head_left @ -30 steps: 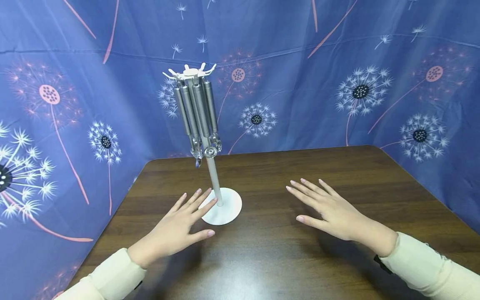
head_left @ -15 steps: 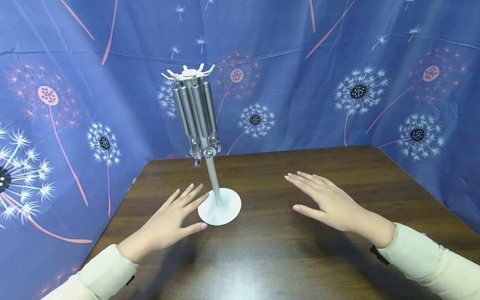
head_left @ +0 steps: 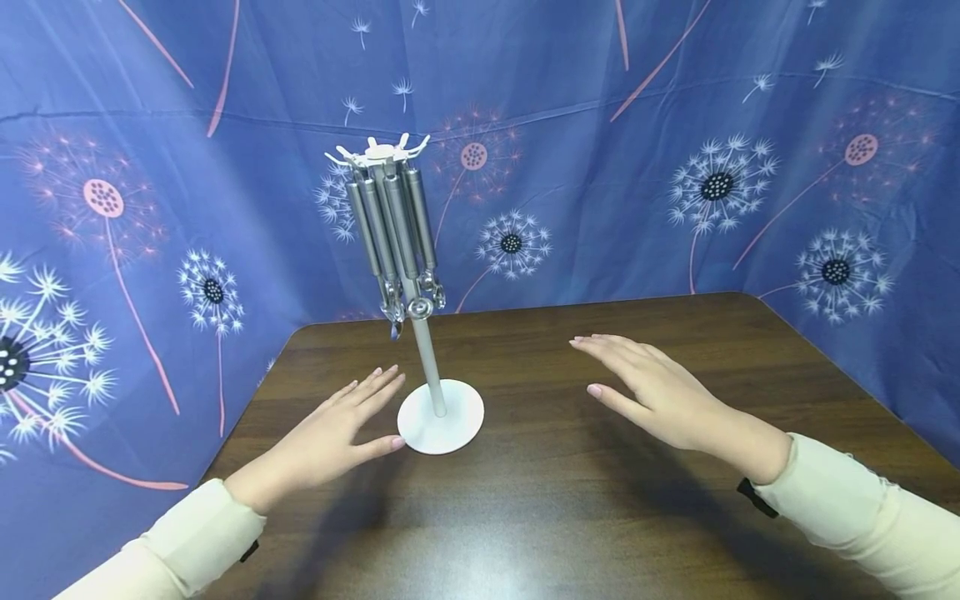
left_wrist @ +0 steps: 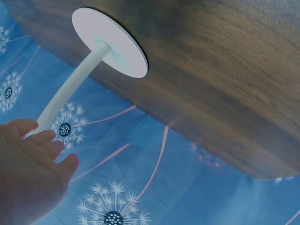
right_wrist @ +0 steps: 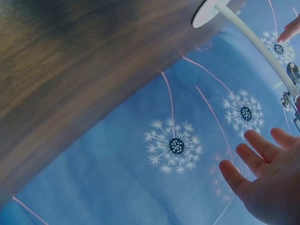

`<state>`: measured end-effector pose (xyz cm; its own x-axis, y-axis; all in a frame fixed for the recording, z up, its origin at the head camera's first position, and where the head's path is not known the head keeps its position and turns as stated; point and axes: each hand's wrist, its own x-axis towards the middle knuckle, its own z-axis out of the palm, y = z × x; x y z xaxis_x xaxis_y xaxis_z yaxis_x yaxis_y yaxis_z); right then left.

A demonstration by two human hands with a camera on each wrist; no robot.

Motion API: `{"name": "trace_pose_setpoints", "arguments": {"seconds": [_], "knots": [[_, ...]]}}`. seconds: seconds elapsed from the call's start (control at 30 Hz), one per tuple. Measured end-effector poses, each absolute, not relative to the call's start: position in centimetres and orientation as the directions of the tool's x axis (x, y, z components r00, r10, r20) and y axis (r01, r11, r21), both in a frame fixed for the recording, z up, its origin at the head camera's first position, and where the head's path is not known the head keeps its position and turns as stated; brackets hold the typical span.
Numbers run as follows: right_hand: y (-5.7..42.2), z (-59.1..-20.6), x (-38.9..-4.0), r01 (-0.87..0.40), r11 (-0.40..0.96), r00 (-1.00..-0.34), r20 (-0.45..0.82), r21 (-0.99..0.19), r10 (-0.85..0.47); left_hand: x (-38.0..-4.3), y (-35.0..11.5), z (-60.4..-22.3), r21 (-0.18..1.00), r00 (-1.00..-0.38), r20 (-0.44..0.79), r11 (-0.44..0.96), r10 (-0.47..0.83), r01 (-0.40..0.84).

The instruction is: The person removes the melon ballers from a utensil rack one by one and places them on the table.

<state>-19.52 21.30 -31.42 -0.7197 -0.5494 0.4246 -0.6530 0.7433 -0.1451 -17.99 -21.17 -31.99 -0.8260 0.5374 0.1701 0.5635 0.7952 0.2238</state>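
Observation:
In the head view a white stand (head_left: 459,427) with a round base and a slim pole stands left of the middle. Several silver tube-shaped pieces with shiny metal lower ends (head_left: 397,225) hang from the white hooks (head_left: 381,153) at its top; their kind is unclear. My left hand (head_left: 322,440) hovers beside the base with straight fingers, its thumb tip close to the rim. Over the right half of the table my right hand (head_left: 675,402) is held out, palm down, holding nothing. In the right wrist view the hand's relaxed fingers (right_wrist: 255,159) show against the cloth.
The brown wooden table (head_left: 540,483) has rounded far corners. A blue cloth with dandelion print (head_left: 600,208) hangs close behind it and along the sides. Light sleeves (head_left: 832,492) cover both forearms.
My left hand has shifted left, a little away from the stand's base. The right hand has risen slightly, and its fingers have drawn together. The stand has stayed in place.

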Motion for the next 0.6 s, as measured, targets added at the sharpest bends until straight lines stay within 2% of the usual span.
{"name": "trace_pose_setpoints", "arguments": {"seconds": [0.27,0.6], "knots": [[21.0,-30.6,-19.6,-0.648,0.741,-0.713,0.480,-0.175,-0.510,-18.4,-22.0,-31.1,0.282,-0.863,0.134,0.817,0.486,0.504],[20.4,-29.0,-19.9,-0.653,0.722,-0.705,0.530,-0.229,-0.471,-19.2,-22.6,-29.8,0.425,-0.884,0.103,0.783,0.456,0.453]]}}
